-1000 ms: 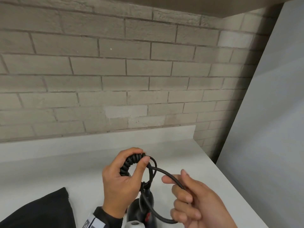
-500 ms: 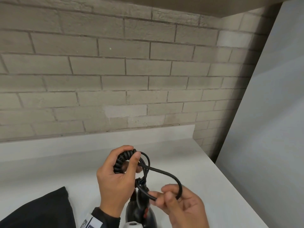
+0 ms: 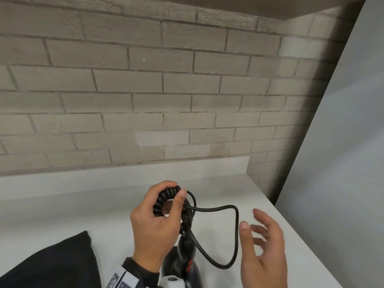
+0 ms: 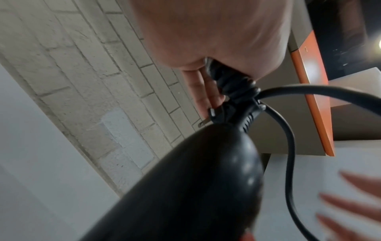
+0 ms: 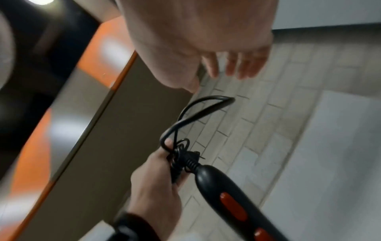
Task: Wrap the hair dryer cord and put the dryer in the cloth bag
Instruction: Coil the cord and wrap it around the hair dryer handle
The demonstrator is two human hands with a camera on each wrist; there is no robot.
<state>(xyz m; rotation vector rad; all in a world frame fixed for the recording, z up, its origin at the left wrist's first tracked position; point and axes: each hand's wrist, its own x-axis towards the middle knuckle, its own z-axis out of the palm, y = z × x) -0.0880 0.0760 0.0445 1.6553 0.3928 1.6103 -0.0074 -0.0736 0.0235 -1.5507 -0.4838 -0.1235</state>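
Observation:
A black hair dryer (image 3: 186, 258) with red switches hangs handle-up below my left hand (image 3: 158, 221), over the white counter. That hand grips the coiled part of the black cord (image 3: 166, 200) bundled at the handle's end. A loose loop of cord (image 3: 235, 231) sticks out to the right. My right hand (image 3: 261, 242) is beside that loop with fingers spread, holding nothing. In the right wrist view the dryer handle (image 5: 222, 189) and the loop (image 5: 206, 104) show below my open right hand (image 5: 226, 65). The plug (image 4: 216, 114) sits by my left fingers. The black cloth bag (image 3: 52, 265) lies at bottom left.
A white counter (image 3: 104, 204) with a low backsplash runs along a grey brick wall (image 3: 145, 90). A grey panel (image 3: 342, 163) closes off the right side. An orange-edged cabinet (image 4: 313, 91) hangs above.
My right hand let go of the cord loop and moved right, fingers spreading. The loop sprang out wider. My left hand kept its grip on the coil.

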